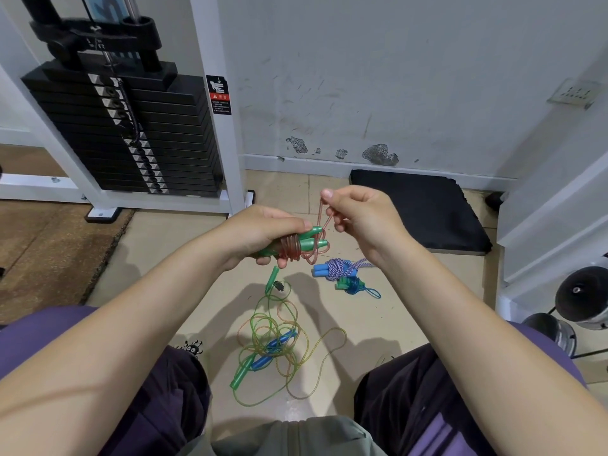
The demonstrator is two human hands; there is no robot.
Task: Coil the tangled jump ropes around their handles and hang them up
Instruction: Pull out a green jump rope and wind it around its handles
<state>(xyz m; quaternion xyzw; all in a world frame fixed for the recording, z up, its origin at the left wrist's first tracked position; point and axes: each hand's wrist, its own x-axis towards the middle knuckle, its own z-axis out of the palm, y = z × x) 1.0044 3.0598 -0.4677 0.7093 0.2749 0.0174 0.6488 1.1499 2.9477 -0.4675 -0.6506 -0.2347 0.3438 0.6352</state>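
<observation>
The left hand (263,230) grips a pair of green handles (311,240) side by side, with a clear red rope (292,248) wound around them in several turns, while the right hand (358,213) pinches a loop of that same rope just above the handle tips. On the floor (164,258) below lies a tangled heap of ropes (273,343) in green, orange and yellow with blue and green handles, and farther off two coiled bundles rest touching: a purple-and-white braided rope (339,268) on blue handles and a blue rope (353,286) on green ones.
</observation>
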